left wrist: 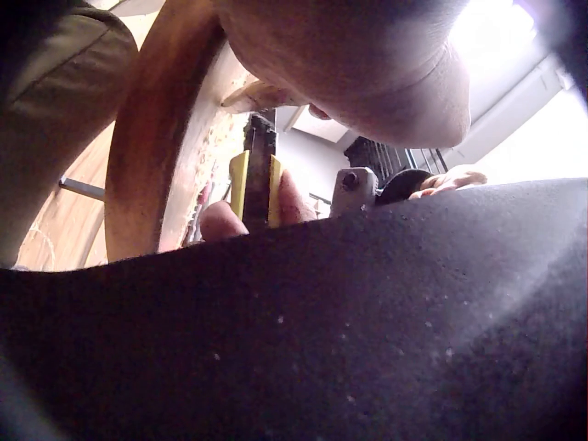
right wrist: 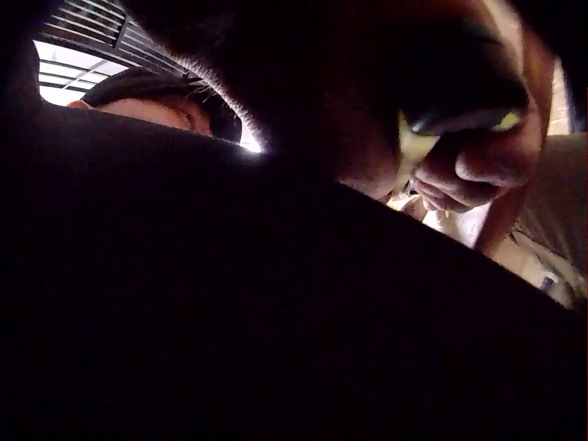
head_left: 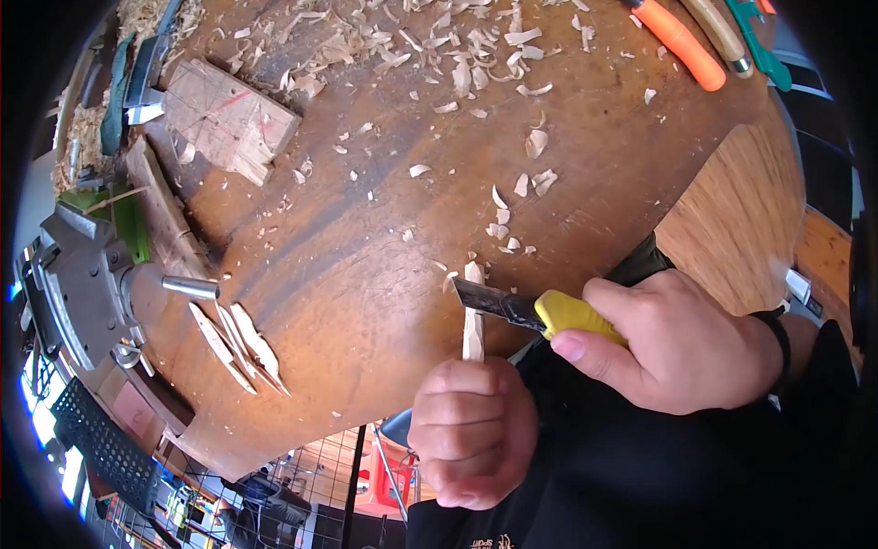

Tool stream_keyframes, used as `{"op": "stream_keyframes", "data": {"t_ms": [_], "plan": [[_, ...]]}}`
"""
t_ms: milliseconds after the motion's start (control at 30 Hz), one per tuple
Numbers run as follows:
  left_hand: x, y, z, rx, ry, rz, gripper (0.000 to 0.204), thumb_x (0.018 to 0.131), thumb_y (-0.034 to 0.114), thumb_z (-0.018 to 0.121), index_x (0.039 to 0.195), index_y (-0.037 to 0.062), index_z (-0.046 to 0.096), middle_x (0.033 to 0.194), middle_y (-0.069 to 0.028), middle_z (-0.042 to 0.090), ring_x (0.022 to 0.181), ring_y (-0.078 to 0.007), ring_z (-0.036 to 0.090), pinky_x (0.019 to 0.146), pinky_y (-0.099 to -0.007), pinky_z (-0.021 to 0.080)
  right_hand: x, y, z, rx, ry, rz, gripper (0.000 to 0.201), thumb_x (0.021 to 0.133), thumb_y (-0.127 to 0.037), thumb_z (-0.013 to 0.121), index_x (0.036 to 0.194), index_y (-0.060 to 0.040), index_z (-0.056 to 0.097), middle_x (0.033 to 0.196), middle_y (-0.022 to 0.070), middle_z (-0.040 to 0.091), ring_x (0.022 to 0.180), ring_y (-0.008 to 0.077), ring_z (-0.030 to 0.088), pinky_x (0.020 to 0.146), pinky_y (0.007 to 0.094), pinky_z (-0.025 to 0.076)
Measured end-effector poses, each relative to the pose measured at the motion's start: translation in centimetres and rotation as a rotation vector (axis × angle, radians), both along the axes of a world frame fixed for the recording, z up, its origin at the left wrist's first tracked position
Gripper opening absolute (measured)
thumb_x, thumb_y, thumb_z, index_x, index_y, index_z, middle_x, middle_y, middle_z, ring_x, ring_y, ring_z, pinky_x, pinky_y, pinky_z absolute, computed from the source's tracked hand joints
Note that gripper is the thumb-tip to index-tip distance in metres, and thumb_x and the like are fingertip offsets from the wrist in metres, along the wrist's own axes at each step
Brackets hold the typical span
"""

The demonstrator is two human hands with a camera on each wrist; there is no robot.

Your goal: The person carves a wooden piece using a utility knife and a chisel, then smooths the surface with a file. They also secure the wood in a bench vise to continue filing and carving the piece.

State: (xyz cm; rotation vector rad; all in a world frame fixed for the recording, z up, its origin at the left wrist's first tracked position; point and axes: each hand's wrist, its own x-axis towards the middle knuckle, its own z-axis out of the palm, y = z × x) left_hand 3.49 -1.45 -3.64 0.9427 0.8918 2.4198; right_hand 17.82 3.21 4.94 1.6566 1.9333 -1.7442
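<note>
Two hands clenched, left hand [head_left: 471, 430] hiding stick [head_left: 473, 316] base; right hand [head_left: 681, 339] gripping knife [head_left: 535, 311]

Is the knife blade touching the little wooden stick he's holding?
Touching. In the head view the knife blade lies across the stick near its top, no gap between them.

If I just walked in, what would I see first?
The yellow-handled knife in the right hand, its blade laid across a thin wooden stick that the left hand grips at the table's near edge. Then the pale wood shavings scattered over the round brown table.
</note>
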Motion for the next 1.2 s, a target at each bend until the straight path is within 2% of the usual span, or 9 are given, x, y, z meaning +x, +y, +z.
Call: {"op": "stream_keyframes", "data": {"t_ms": [167, 300, 467, 667, 700, 833, 967, 1033, 1200], "plan": [[-0.1, 0.2, -0.2, 0.102, -0.015, -0.034, 0.048, 0.103, 0.029, 0.044, 0.059, 0.0122, 0.035, 0.046, 0.0025, 0.037, 0.038, -0.0119, 0.034, 0.041, -0.0286, 0.037, -0.5, 0.5, -0.4, -0.025, -0.025, 0.022, 0.050, 0.098, -0.042, 0.062, 0.074, 0.0006, 0.055, 0.050, 0.0199, 0.055, 0.046, 0.0392, 0.061, 0.045, 0.0484, 0.049], [-0.1, 0.4, -0.1, 0.094, -0.023, -0.036, 0.047, 0.102, 0.028, 0.046, 0.059, 0.0126, 0.035, 0.046, 0.0028, 0.036, 0.037, -0.0119, 0.034, 0.040, -0.0280, 0.034, -1.2, 0.9, -0.5, 0.021, -0.045, 0.030, 0.049, 0.098, -0.042, 0.063, 0.073, 0.0002, 0.054, 0.050, 0.0192, 0.056, 0.045, 0.0387, 0.061, 0.044, 0.0473, 0.049], [0.1, 0.3, 0.3, 0.031, -0.061, 0.021, 0.049, 0.104, 0.031, 0.040, 0.058, 0.0128, 0.036, 0.047, 0.0032, 0.036, 0.039, -0.0119, 0.033, 0.043, -0.0280, 0.034, -1.9, 0.1, -0.6, 0.058, -0.074, 0.002, 0.039, 0.096, -0.034, 0.067, 0.080, -0.0015, 0.052, 0.053, 0.0190, 0.054, 0.049, 0.0414, 0.059, 0.047, 0.0486, 0.045], [-0.1, 0.4, -0.1, 0.058, 0.105, -0.041, 0.050, 0.106, 0.030, 0.037, 0.059, 0.0122, 0.034, 0.052, 0.0022, 0.035, 0.042, -0.0116, 0.029, 0.043, -0.0289, 0.034, -1.3, -1.2, -1.3, 0.183, -0.052, -0.023, 0.041, 0.096, -0.037, 0.066, 0.080, -0.0014, 0.053, 0.053, 0.0190, 0.054, 0.049, 0.0418, 0.059, 0.047, 0.0490, 0.047], [-0.1, 0.5, 0.0, 0.061, 0.122, -0.050, 0.050, 0.106, 0.030, 0.037, 0.059, 0.0123, 0.033, 0.053, 0.0022, 0.034, 0.043, -0.0113, 0.027, 0.043, -0.0288, 0.033, -1.0, -1.4, -1.2, 0.194, -0.058, -0.020, 0.046, 0.097, -0.040, 0.063, 0.076, -0.0004, 0.054, 0.051, 0.0193, 0.055, 0.047, 0.0396, 0.061, 0.045, 0.0469, 0.049], [-0.8, 0.5, 0.2, 0.020, 0.024, -0.049, 0.049, 0.107, 0.029, 0.038, 0.061, 0.0141, 0.028, 0.053, 0.0041, 0.029, 0.043, -0.0100, 0.025, 0.041, -0.0283, 0.028, -0.3, -1.4, -0.6, 0.134, -0.080, 0.001, 0.052, 0.099, -0.044, 0.060, 0.073, 0.0010, 0.055, 0.048, 0.0197, 0.056, 0.045, 0.0376, 0.062, 0.043, 0.0448, 0.050], [-0.7, 0.4, 0.2, -0.007, 0.077, -0.056, 0.049, 0.107, 0.030, 0.038, 0.061, 0.0140, 0.030, 0.052, 0.0039, 0.032, 0.042, -0.0107, 0.027, 0.042, -0.0278, 0.029, -1.4, -0.6, -1.4, 0.155, -0.086, -0.009, 0.053, 0.099, -0.044, 0.059, 0.073, 0.0018, 0.056, 0.048, 0.0197, 0.056, 0.045, 0.0379, 0.062, 0.043, 0.0449, 0.051], [-0.2, 0.4, -0.1, 0.065, 0.231, -0.064, 0.049, 0.106, 0.030, 0.039, 0.061, 0.0137, 0.033, 0.051, 0.0031, 0.035, 0.042, -0.0112, 0.030, 0.043, -0.0279, 0.032, -1.7, 0.1, -1.2, 0.069, -0.109, -0.042, 0.040, 0.098, -0.036, 0.064, 0.082, 0.0000, 0.053, 0.053, 0.0209, 0.055, 0.049, 0.0432, 0.059, 0.047, 0.0502, 0.047], [0.1, 0.1, 0.5, -0.011, 0.080, -0.015, 0.049, 0.106, 0.030, 0.039, 0.060, 0.0126, 0.034, 0.050, 0.0021, 0.036, 0.041, -0.0125, 0.033, 0.044, -0.0289, 0.036, -1.3, -0.7, -1.5, 0.106, -0.042, -0.079, 0.041, 0.097, -0.036, 0.064, 0.082, 0.0003, 0.053, 0.054, 0.0209, 0.055, 0.048, 0.0427, 0.059, 0.046, 0.0491, 0.046]]}}
